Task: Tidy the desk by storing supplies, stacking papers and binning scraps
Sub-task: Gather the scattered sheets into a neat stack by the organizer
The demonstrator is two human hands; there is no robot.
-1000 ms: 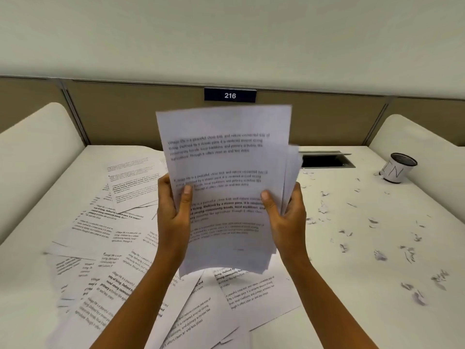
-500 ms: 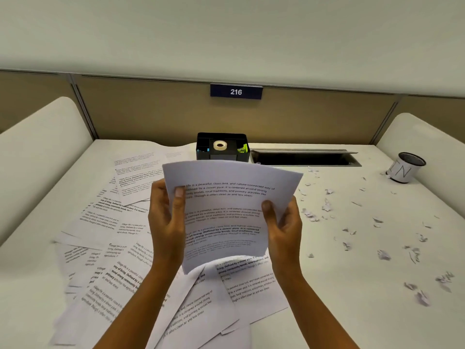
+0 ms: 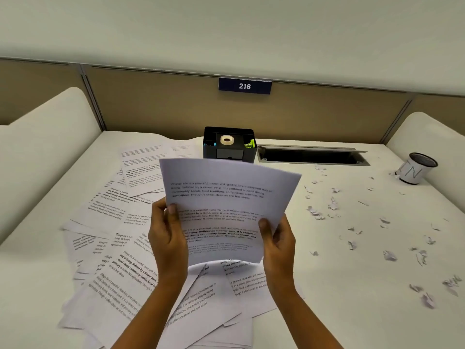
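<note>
Head view: left hand (image 3: 168,238) and right hand (image 3: 278,244) pinch sheaf (image 3: 226,210) by its side edges, probably squaring it before stacking on desk (image 3: 339,311).

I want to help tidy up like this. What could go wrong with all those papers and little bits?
The held sheets are pinched only at their lower side edges by the left hand and right hand, so one might slip out. The loose pages overlap untidily and could slide off the desk's near edge. Setting the stack down fast might puff the paper scraps farther from the small bin.
</note>
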